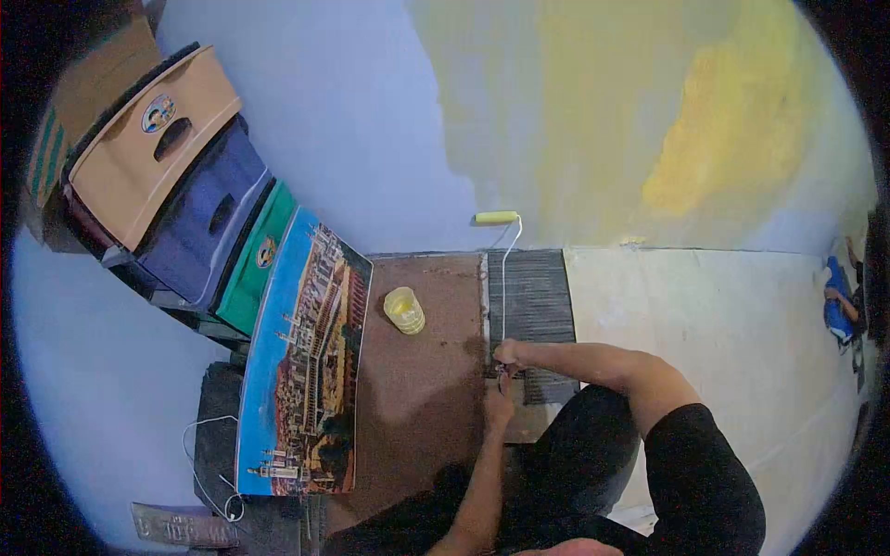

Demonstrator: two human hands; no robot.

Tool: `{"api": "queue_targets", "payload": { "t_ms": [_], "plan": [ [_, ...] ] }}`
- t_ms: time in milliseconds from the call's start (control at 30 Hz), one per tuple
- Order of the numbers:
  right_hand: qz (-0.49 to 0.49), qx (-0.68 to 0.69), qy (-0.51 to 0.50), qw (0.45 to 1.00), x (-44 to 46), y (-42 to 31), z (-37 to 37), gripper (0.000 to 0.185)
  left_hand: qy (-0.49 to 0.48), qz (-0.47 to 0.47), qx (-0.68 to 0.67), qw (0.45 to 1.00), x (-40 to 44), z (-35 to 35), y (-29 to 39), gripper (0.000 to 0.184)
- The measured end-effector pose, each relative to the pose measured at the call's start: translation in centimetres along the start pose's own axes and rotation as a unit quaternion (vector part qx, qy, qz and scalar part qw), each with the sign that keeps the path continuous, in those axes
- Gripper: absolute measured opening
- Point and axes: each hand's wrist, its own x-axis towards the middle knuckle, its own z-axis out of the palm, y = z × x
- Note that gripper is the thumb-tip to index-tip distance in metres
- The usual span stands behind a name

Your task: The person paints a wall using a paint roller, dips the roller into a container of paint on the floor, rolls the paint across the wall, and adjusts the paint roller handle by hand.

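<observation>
A paint roller [497, 218] with a yellow, paint-covered sleeve and a long thin white rod is before me, its sleeve close to the foot of the wall. I cannot tell whether it touches the wall. My right hand [509, 354] is closed around the roller's lower end. Just below it, my left hand [499, 404] also grips the handle, with the fingers partly hidden. Left of the rod, a paint-smeared yellowish tub [404, 311] stands on the brown floor covering. The wall [575, 120] bears yellow paint in uneven patches over pale blue.
Stacked plastic drawers [158, 139] stand at the left. A large city-picture panel [311, 371] leans beside them. A dark ribbed mat [538, 306] lies under the rod, with pale sheeting [686, 315] to its right. A white cable [188, 445] hangs at lower left. Someone in blue [837, 301] is at the right edge.
</observation>
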Motion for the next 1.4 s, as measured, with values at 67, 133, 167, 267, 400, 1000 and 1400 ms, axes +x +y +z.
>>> {"api": "queue_targets", "payload": {
  "t_ms": [67,133,167,267,400,1000,1400],
  "plan": [
    [-0.059,-0.227,0.032,0.972,-1.6,-2.2,-1.4,0.053,-0.02,0.004,-0.001,1.0,-0.4,-1.0,1.0,0.072],
    [-0.077,-0.21,0.052,0.973,-1.6,-2.3,-1.3,0.051,-0.018,0.04,0.003,0.999,-0.5,-0.9,0.8,0.072],
    [-0.07,-0.185,0.047,0.979,-1.5,-2.3,-1.3,0.049,-0.018,0.039,-0.005,0.999,-0.5,-0.7,0.8,0.072],
    [0.021,0.126,0.01,0.992,-2.6,-2.6,-2.3,0.043,-0.036,-0.012,-0.04,0.998,-1.4,-3.1,4.5,0.072],
    [0.139,0.424,0.025,0.895,-5.1,-4.7,-4.4,0.035,-0.058,-0.051,-0.037,0.996,0.0,-1.9,3.3,0.07],
    [-0.023,0.129,0.183,0.974,-7.4,-7.6,-10.0,0.024,-0.051,0.061,-0.056,0.995,2.6,-4.0,4.3,0.069],
    [-0.194,-0.14,0.222,0.945,-4.0,-1.5,-3.8,0.043,-0.056,-0.015,-0.02,0.998,-0.4,-3.6,3.5,0.075]
  ]
}}
